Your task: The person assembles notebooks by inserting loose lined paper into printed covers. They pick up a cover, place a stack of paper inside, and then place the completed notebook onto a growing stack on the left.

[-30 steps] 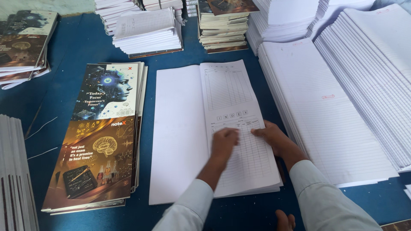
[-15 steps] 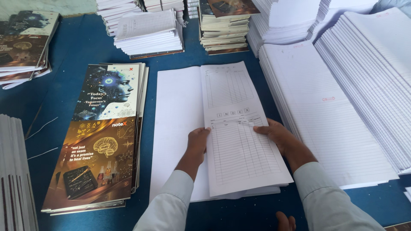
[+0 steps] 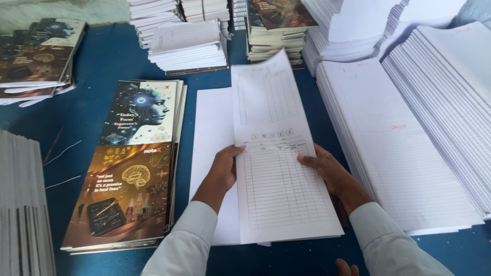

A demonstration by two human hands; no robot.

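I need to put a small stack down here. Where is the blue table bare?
Bare blue table lies between the glossy cover pile, the grey stack and the far notebook stacks. The right side is packed with ruled sheet stacks. Both hands, left hand and right hand, hold the printed sheet.

Both forearms, in pale sleeves, reach up from the frame's lower edge; the left hand [image 3: 223, 168] grips the left edge of the printed sheet [image 3: 279, 168], the right hand [image 3: 330, 171] its right edge, fingers curled onto the paper.

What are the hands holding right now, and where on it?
A printed ruled sheet, left hand on its left edge, right hand on its right edge.
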